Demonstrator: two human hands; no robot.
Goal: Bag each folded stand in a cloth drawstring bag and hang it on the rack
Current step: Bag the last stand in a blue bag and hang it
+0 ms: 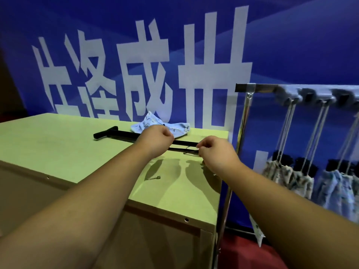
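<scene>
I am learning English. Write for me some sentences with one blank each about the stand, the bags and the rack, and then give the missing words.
1. The folded stand lying on the table is ___ in colour.
2. The light blue cloth bag is not hung; it lies on the ___.
3. The filled bags hang from the rack on the person's ___ side.
4. The banner behind the table is blue with ___ characters.

Missing words: black; table; right; white.
</scene>
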